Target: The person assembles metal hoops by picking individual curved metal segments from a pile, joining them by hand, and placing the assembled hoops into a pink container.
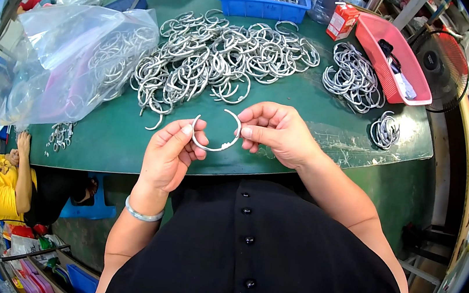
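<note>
Between my two hands is an open silver metal bangle [214, 149], its gap facing away from me and a small raised decoration on its near side. My left hand [171, 150] pinches its left end between thumb and fingers. My right hand [276, 133] grips the right side the same way. Just beyond them a large heap of similar open bangles [216, 56] spreads over the green table [292, 104]. A smaller pile of bangles [351, 76] lies to the right, with a little bunch of bangles [385, 131] nearer the table's right corner.
Clear plastic sheeting [69, 62] covers more bangles at left. A blue bin [263, 8] of metal pieces stands at the back. On the right are a red carton [342, 21], a pink basket [394, 61] and a black fan [440, 69]. A person in yellow [4, 188] sits at left.
</note>
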`<state>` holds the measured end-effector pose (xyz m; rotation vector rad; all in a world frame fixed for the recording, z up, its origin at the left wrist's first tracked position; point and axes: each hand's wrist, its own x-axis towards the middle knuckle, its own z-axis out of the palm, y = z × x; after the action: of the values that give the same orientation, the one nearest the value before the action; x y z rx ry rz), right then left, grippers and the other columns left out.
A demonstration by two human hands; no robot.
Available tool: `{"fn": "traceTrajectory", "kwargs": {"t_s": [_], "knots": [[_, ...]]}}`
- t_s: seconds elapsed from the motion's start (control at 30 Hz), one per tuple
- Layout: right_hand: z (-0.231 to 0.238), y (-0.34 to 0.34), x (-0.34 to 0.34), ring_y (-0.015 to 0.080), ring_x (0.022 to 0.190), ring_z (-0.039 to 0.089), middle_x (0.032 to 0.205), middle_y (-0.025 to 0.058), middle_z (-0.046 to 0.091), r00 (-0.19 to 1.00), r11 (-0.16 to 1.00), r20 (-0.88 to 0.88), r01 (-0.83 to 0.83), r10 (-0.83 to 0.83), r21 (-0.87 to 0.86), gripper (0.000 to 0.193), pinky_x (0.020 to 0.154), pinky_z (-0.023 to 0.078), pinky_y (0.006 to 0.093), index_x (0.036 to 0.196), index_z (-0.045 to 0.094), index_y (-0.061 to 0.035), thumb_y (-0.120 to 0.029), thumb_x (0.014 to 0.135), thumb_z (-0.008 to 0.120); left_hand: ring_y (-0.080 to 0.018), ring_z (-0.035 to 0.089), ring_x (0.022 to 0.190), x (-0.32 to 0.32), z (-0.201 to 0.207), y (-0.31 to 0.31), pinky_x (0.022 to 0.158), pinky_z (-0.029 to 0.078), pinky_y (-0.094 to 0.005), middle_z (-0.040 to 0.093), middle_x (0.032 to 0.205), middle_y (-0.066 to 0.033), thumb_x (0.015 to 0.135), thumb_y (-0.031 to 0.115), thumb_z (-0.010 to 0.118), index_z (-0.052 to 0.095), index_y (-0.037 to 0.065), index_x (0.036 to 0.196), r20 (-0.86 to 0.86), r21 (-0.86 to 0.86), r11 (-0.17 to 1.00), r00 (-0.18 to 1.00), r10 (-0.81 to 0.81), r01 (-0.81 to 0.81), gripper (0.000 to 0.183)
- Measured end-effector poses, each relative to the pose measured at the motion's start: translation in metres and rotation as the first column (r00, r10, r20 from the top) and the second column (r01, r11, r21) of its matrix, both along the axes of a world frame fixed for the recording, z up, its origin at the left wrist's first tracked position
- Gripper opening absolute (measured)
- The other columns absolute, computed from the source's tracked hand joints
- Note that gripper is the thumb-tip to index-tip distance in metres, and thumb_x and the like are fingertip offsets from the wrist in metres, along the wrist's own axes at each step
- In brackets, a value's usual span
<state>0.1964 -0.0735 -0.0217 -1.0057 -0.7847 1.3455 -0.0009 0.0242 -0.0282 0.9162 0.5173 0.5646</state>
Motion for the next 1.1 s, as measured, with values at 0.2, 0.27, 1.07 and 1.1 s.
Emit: {"fn": "traceTrajectory", "kwargs": {"t_s": [0.2,0.27,1.07,1.1], "knots": [[-0.001,0.003,-0.003,0.0088,0.062,0.055,0.073,0.0039,0.059,0.998,0.999,0.055,0.03,-0.031,0.027,0.011,0.057,0.045,0.0204,0.088,0.057,0.0004,-0.003,0.078,0.061,-0.0113,0.055,0.068,0.004,0.009,-0.004,0.062,0.047,-0.022,0.058,0.08,-0.0069,0.088,0.009,0.047,0.058,-0.001,0.1,-0.051,0.336,0.938,0.993,0.103,-0.08,0.019],[-0.006,-0.005,-0.007,0.008,0.064,0.054,0.075,0.0025,0.058,0.997,0.995,0.053,0.048,-0.053,0.087,0.01,0.058,0.044,0.0196,0.087,0.058,-0.0003,-0.001,0.077,0.061,-0.0119,0.055,0.07,0.001,0.009,-0.013,0.063,0.046,-0.0213,0.058,0.082,-0.0079,0.086,0.006,0.049,0.059,-0.002,0.098,-0.029,0.556,0.822,0.986,0.166,-0.123,0.017],[-0.005,-0.009,-0.007,0.0093,0.071,0.053,0.081,0.0049,0.058,0.888,0.92,0.383,0.101,-0.256,0.38,0.013,0.061,0.042,0.0215,0.081,0.06,-0.0004,0.007,0.071,0.06,-0.014,0.054,0.072,-0.003,0.033,-0.02,0.06,0.043,-0.0213,0.056,0.09,-0.0126,0.075,-0.004,0.059,0.058,-0.002,0.091,0.082,0.988,0.111,0.979,0.188,-0.104,0.016],[-0.003,-0.006,-0.005,0.0099,0.071,0.054,0.081,0.0051,0.058,0.874,0.914,0.407,0.093,-0.265,0.394,0.012,0.061,0.042,0.0219,0.081,0.06,-0.0004,0.007,0.071,0.061,-0.0146,0.055,0.071,-0.001,0.034,-0.017,0.06,0.044,-0.0221,0.057,0.089,-0.0128,0.074,-0.005,0.059,0.058,-0.003,0.091,0.092,0.983,0.139,0.972,0.217,-0.124,0.017]]}}
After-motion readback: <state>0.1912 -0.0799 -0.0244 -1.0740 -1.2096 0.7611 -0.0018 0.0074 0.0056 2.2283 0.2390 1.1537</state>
